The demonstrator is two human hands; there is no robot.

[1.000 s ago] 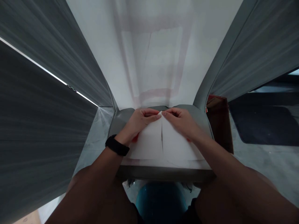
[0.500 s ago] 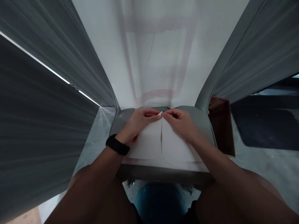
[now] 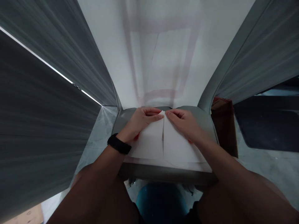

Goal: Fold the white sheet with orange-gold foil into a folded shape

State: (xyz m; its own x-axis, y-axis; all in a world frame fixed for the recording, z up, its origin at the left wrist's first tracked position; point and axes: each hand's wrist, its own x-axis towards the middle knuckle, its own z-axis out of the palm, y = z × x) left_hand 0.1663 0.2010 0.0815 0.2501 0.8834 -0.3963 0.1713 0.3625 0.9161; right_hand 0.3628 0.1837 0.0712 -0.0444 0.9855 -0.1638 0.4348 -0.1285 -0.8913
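A white sheet of paper (image 3: 177,147) lies on the grey chair seat, its two top corners folded in to a point with a narrow gap down the middle. My left hand (image 3: 142,119), with a black band on the wrist, pinches the left fold close to the tip. On the other side my right hand (image 3: 183,121) pinches the right fold just beside the tip, thumb on top. Small red patches (image 3: 136,136) show at the paper's sides, partly hidden by my hands; what they belong to I cannot make out.
The grey chair (image 3: 206,93) has a tall white backrest (image 3: 161,62) behind the paper. Grey curtains (image 3: 42,124) hang on both sides. An open brown box (image 3: 225,127) stands right of the seat, beside a dark flat panel (image 3: 268,124). Something blue and rounded (image 3: 161,202) is below.
My right thumb and fingers have shifted slightly right, away from the paper's tip. The left hand keeps its pinch. The whole view has moved a little.
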